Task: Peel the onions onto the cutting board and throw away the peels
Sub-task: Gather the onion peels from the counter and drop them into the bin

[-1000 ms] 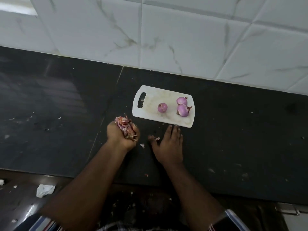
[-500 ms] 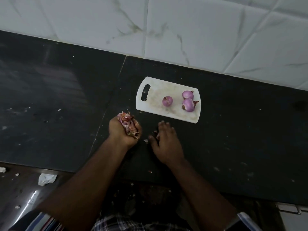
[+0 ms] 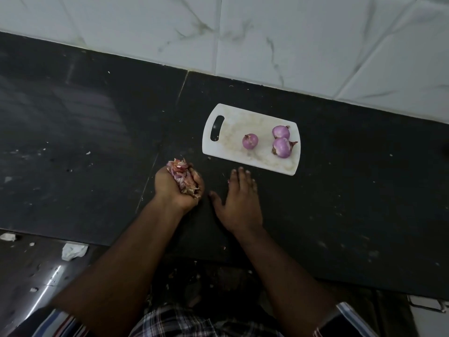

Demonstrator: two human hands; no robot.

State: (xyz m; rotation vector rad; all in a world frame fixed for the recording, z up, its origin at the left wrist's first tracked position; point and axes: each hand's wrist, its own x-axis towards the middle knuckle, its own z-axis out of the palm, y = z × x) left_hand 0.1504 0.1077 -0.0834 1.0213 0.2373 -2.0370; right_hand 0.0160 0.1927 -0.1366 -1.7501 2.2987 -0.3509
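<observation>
- While clutching a heap of onion peels [image 3: 182, 179], left hand [image 3: 175, 189] cupped palm-up over the dark table [image 3: 340, 203], fingers curled round the heap.
- Right hand [image 3: 239, 203] laid flat on the table just right of the left, fingers straight and released, fingertips touching the surface near a small scrap of peel [image 3: 228, 181] at the index side.
- Three peeled onions on the white cutting board [image 3: 233, 132], far and right of both hands: single onion [image 3: 250, 141] at the middle, far-right onion [image 3: 281, 132] and near-right onion [image 3: 281, 147] touching or nearly so.
- Root tufts and a bit of dry skin left on the ends; otherwise bare purple flesh.
- Judged stage: peeling done, gathering of scraps under way, throwing away not yet done; no bin in view.
- Handling of peels, as judged: very light, dry, brittle, papery; prone to flake, slip between fingers and drift off. Best held in a closed cupped palm with the other hand shielding from above.
- Loose scrap best swept flat toward the table edge or pinched by fingertips.
- Crumpled paper [image 3: 74, 250] and small litter on the floor at near left.
</observation>
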